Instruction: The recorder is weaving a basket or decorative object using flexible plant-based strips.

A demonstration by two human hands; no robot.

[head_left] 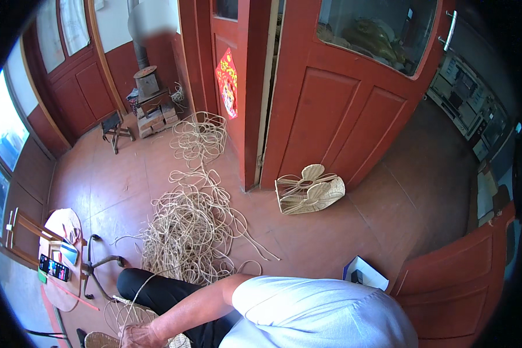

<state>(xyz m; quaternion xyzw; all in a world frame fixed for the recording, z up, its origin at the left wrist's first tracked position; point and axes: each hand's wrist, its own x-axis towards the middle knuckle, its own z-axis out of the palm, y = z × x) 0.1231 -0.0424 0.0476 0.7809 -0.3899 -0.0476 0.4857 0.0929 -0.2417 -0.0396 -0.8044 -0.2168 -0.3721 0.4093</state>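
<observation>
My right forearm crosses the lower edge toward the left. At its end, my right hand (pixel 138 335) is closed at a pale woven wicker piece (pixel 101 340) beside my black-trousered leg. Its fingertips are partly cut off by the frame's lower edge. Thin loose strands (pixel 134 298) curve up from the work around the hand. My left hand is out of view. A large tangled heap of pale cord-like strands (pixel 185 232) lies on the floor just beyond my knee.
A finished-looking woven basket (pixel 312 194) with petal shapes stands by the red door (pixel 342 104). At left, a round stool seat (pixel 58 223) carries a phone (pixel 55 267) and small tools. A white-and-blue box (pixel 365 274) sits right; a small stove (pixel 148 84) and folding stool (pixel 116 129) stand farther back.
</observation>
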